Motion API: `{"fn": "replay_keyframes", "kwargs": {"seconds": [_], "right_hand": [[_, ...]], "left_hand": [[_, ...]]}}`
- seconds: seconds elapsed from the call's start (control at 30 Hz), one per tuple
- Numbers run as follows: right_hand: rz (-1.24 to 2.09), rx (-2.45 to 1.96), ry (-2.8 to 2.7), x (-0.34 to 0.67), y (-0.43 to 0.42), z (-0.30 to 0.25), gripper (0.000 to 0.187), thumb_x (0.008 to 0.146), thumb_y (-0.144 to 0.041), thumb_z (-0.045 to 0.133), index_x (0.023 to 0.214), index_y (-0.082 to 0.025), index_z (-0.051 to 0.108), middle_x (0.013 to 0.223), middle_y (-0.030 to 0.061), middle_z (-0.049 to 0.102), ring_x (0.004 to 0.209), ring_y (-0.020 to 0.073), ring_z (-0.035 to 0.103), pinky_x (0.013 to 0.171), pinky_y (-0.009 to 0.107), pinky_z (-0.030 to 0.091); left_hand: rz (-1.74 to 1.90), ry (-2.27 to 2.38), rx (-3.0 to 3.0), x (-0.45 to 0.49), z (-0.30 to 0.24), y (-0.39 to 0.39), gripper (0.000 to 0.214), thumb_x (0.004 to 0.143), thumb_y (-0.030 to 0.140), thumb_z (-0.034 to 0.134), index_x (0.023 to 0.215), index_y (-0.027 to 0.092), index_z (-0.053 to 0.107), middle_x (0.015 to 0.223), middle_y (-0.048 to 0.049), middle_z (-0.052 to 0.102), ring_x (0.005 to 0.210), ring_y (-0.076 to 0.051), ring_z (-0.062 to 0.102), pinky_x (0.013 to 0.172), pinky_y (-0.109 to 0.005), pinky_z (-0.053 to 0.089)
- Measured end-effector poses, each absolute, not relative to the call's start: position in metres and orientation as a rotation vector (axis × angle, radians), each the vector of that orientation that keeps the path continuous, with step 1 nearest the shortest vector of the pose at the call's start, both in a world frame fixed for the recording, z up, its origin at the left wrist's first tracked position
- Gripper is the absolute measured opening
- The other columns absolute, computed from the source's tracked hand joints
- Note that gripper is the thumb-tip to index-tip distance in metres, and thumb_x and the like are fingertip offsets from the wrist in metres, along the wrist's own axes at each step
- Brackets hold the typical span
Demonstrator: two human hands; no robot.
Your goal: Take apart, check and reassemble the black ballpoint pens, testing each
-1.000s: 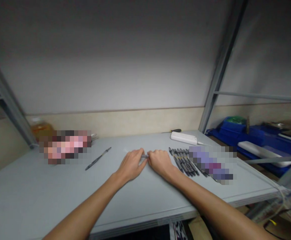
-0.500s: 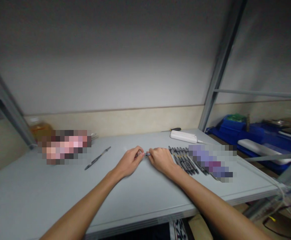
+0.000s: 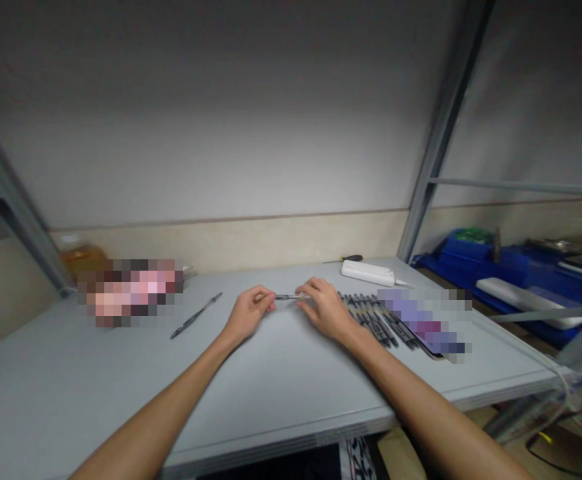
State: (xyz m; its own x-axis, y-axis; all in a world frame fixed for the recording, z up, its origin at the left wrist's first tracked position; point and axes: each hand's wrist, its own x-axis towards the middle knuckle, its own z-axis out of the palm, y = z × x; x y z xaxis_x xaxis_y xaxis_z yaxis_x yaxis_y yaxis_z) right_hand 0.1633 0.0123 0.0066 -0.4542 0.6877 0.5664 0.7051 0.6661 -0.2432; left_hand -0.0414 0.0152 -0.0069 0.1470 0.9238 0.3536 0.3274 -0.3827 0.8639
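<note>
Between my hands, a slim pen lies level above the desk. The fingers of my left hand pinch its left end and cover part of it. Around the right end is my right hand, with thumb and fingers parted; whether a fingertip touches the pen I cannot tell. Just right of that hand, several dark pens lie side by side in a slanted row. Another dark slim pen, perhaps in parts, rests on the desk left of my left hand.
A white power strip with a cord and a screwdriver lie at the back right. Blurred items sit at both sides, one pinkish, one purple. Metal posts frame the grey desk. Blue trays stand beyond the right side.
My left hand has moved left and slightly up with the pen, so more of the pen shows. My right hand has shifted slightly right and its fingers have spread from a closed grip.
</note>
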Motion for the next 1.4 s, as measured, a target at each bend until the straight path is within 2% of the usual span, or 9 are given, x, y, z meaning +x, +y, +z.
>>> {"fn": "replay_keyframes", "kwargs": {"seconds": [0.2, 0.27, 0.47, 0.57, 0.7, 0.83, 1.0, 1.13, 1.4], "right_hand": [[0.369, -1.172, -2.119, 0.173, 0.019, 0.010, 0.028, 0.085, -0.033, 0.046, 0.092, -0.014, 0.066, 0.070, 0.0040, 0.064, 0.064, 0.0142, 0.055, 0.064, 0.025, 0.039], [0.450, -1.142, -2.093, 0.174, 0.020, 0.011, 0.026, 0.083, -0.032, 0.050, 0.090, -0.014, 0.068, 0.070, 0.0035, 0.065, 0.063, 0.0134, 0.055, 0.062, 0.023, 0.039], [0.539, -1.059, -2.007, 0.174, 0.021, 0.010, 0.021, 0.076, -0.028, 0.058, 0.089, -0.014, 0.069, 0.075, 0.0044, 0.067, 0.063, 0.0126, 0.055, 0.060, 0.023, 0.040], [0.571, -1.059, -1.966, 0.174, 0.022, 0.010, 0.022, 0.075, -0.027, 0.060, 0.089, -0.014, 0.070, 0.073, 0.0049, 0.068, 0.061, 0.0128, 0.054, 0.058, 0.023, 0.040], [0.583, -1.076, -1.915, 0.176, 0.025, 0.010, 0.023, 0.074, -0.029, 0.060, 0.089, -0.014, 0.070, 0.075, 0.0055, 0.069, 0.060, 0.0130, 0.054, 0.057, 0.023, 0.040], [0.606, -1.075, -1.896, 0.177, 0.027, 0.010, 0.023, 0.073, -0.029, 0.060, 0.088, -0.015, 0.071, 0.075, 0.0055, 0.069, 0.061, 0.0136, 0.054, 0.058, 0.024, 0.041], [0.610, -1.051, -1.879, 0.177, 0.028, 0.008, 0.021, 0.071, -0.028, 0.062, 0.087, -0.016, 0.071, 0.076, 0.0057, 0.069, 0.062, 0.0142, 0.056, 0.058, 0.025, 0.042], [0.591, -1.035, -1.846, 0.178, 0.028, 0.007, 0.021, 0.070, -0.028, 0.063, 0.086, -0.016, 0.071, 0.076, 0.0055, 0.069, 0.063, 0.0144, 0.056, 0.059, 0.025, 0.043], [0.568, -1.040, -1.781, 0.182, 0.029, 0.012, 0.019, 0.070, -0.025, 0.061, 0.084, -0.016, 0.070, 0.083, 0.0067, 0.069, 0.069, 0.0157, 0.058, 0.062, 0.026, 0.044]], "left_hand": [[1.327, 1.127, 1.678, -0.044, -0.006, 0.018, 0.030, 0.075, 0.045, 0.055, 0.080, 0.015, 0.057, 0.061, 0.0001, 0.059, 0.057, -0.011, 0.052, 0.059, -0.023, 0.040], [1.330, 1.140, 1.666, -0.044, -0.005, 0.017, 0.032, 0.076, 0.047, 0.053, 0.080, 0.016, 0.055, 0.058, 0.0011, 0.059, 0.054, -0.011, 0.051, 0.057, -0.022, 0.040], [1.237, 1.361, 1.714, -0.044, -0.003, 0.015, 0.054, 0.082, 0.056, 0.036, 0.047, 0.017, 0.049, 0.043, 0.0000, 0.051, 0.047, -0.011, 0.048, 0.056, -0.024, 0.037], [1.243, 1.313, 1.663, -0.044, -0.003, 0.015, 0.047, 0.081, 0.055, 0.038, 0.062, 0.015, 0.054, 0.049, 0.0008, 0.053, 0.046, -0.011, 0.046, 0.052, -0.023, 0.037], [1.330, 1.105, 1.696, -0.044, 0.001, 0.013, 0.034, 0.071, 0.046, 0.058, 0.090, 0.017, 0.054, 0.073, -0.0001, 0.058, 0.063, -0.011, 0.053, 0.059, -0.022, 0.041], [1.307, 1.166, 1.779, -0.045, 0.004, 0.012, 0.030, 0.072, 0.045, 0.057, 0.075, 0.016, 0.056, 0.067, -0.0003, 0.056, 0.062, -0.012, 0.050, 0.060, -0.023, 0.039], [1.200, 1.420, 1.828, -0.046, 0.002, 0.013, 0.046, 0.078, 0.054, 0.040, 0.050, 0.018, 0.043, 0.045, 0.0047, 0.038, 0.045, -0.010, 0.034, 0.048, -0.023, 0.025], [1.214, 1.545, 1.755, -0.048, 0.000, 0.016, 0.051, 0.079, 0.058, 0.034, 0.046, 0.019, 0.034, 0.041, 0.0061, 0.027, 0.041, -0.009, 0.025, 0.046, -0.024, 0.018], [1.312, 1.560, 1.691, -0.056, -0.001, 0.022, 0.052, 0.078, 0.060, 0.034, 0.046, 0.020, 0.034, 0.042, 0.0057, 0.028, 0.040, -0.009, 0.025, 0.044, -0.024, 0.018]]}}
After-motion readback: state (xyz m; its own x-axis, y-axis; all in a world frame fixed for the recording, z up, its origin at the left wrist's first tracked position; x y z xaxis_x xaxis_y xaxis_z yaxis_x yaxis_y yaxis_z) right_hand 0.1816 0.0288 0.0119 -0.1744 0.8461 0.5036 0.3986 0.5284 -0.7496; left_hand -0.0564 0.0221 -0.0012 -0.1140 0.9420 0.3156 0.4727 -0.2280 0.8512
